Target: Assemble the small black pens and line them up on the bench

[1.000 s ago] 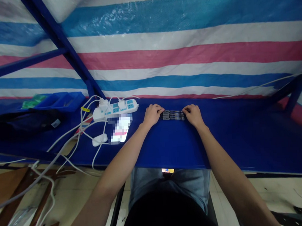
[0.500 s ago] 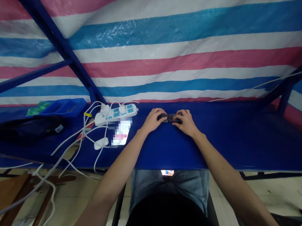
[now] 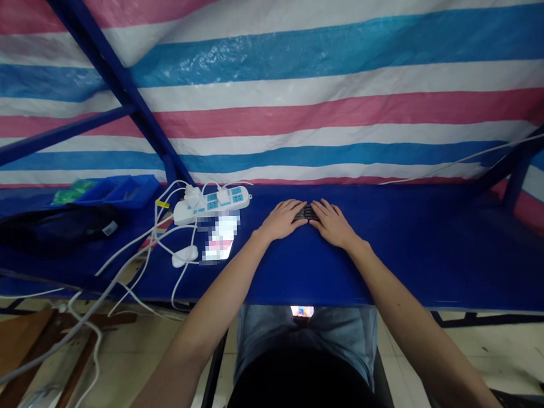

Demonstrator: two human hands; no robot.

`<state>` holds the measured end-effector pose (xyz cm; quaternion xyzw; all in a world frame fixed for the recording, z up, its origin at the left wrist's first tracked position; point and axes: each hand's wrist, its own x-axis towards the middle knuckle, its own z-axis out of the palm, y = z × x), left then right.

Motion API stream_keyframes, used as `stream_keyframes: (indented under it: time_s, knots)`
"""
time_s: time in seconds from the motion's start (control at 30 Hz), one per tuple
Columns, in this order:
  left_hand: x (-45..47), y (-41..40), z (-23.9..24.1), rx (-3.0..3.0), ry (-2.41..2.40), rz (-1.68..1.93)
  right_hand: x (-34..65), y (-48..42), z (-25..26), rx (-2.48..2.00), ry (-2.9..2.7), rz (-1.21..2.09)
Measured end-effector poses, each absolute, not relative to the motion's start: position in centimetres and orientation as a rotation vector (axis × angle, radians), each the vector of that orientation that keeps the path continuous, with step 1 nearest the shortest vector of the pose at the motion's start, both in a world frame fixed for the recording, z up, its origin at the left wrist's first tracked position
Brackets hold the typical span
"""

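Two hands meet at the middle of the blue desk [image 3: 392,265], but the clutter sits to their left. Farthest left, a dark bag [image 3: 48,229] lies on the desk with a blue bin [image 3: 118,189] just behind it. Next comes a white power strip [image 3: 211,203] with plugs in it, its white cables [image 3: 134,258] trailing over the near edge toward the floor, and a small white adapter [image 3: 185,254] beside a phone [image 3: 219,239] lying flat.

Right of the phone, the left hand [image 3: 282,220] rests palm down, fingers [image 3: 294,212] stretched out and close together over the left end of a small bundle of dark pens [image 3: 306,212]. The right hand [image 3: 331,224] lies the same way on the other end, fingers flat, neither hand curled into a grip. The bundle lies on the desk between the fingertips, mostly covered; only a dark sliver shows, so the count cannot be told.

Since the pens are pressed rather than grasped, they could, I judge, roll or fan apart if either palm lifts or pushes unevenly. One sliding leftward could knock the phone or snag the loose cables hanging off the edge.
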<state>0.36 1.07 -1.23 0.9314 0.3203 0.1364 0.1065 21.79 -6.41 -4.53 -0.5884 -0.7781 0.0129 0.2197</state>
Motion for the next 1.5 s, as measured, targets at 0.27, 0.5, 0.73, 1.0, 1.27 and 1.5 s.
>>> stream_keyframes:
  time_s: [0.27, 0.5, 0.73, 1.0, 1.27, 1.5]
  knots:
    - [-0.2, 0.5, -0.3, 2.797, 0.886, 0.438, 22.1, -6.8, -3.6, -1.536, -2.135, 0.063]
    - [-0.7, 0.7, -0.3, 2.710, 0.849, 0.527, 22.6, -7.1, -3.0, -1.497, -2.102, 0.178]
    - [-0.7, 0.8, -0.3, 2.645, 0.870, 0.523, 22.5, -6.9, -3.0, -1.418, -2.017, 0.119]
    - [-0.7, 0.4, 0.0, 2.611, 0.847, 0.571, 22.0, -7.0, -3.2, -1.377, -2.004, 0.105]
    - [-0.6, 0.3, 0.6, 2.588, 0.831, 0.810, 22.2, -7.3, -1.7, -1.412, -1.881, 0.063]
    - [-0.7, 0.1, 0.7, 2.581, 0.919, 0.905, 21.0, -7.6, -1.4, -1.499, -2.078, -0.074]
